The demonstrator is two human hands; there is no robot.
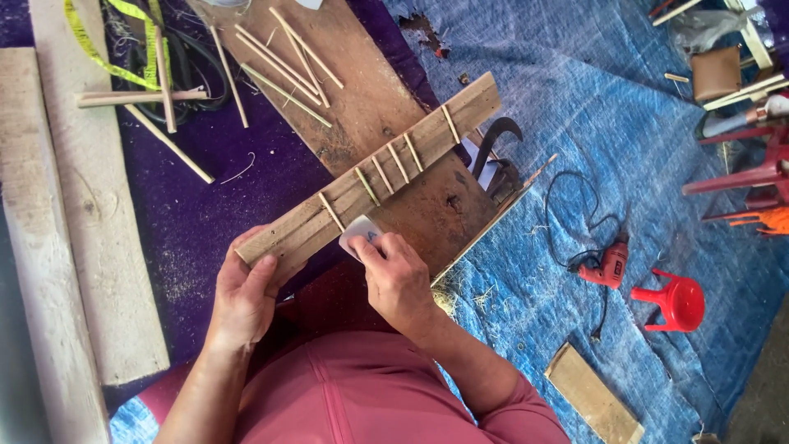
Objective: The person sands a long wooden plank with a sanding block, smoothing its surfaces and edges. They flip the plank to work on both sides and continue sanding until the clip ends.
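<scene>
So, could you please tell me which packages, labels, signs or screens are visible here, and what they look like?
Small white pad or packet: pressed by the right hand against the wooden slat; rounded, with a small blue mark.
Yellow printed tape: top left, a loose curling strip.

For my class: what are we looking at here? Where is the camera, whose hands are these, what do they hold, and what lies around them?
The one picture comes from a camera worn on a person's head, looking down at their own bare hands. The left hand holds the near end of a wooden slat with short sticks set across it. The right hand presses a small pale pad against the slat. Below lie boards and loose sticks on purple cloth. On the blue tarp to the right lie a red drill and a red stool.
</scene>
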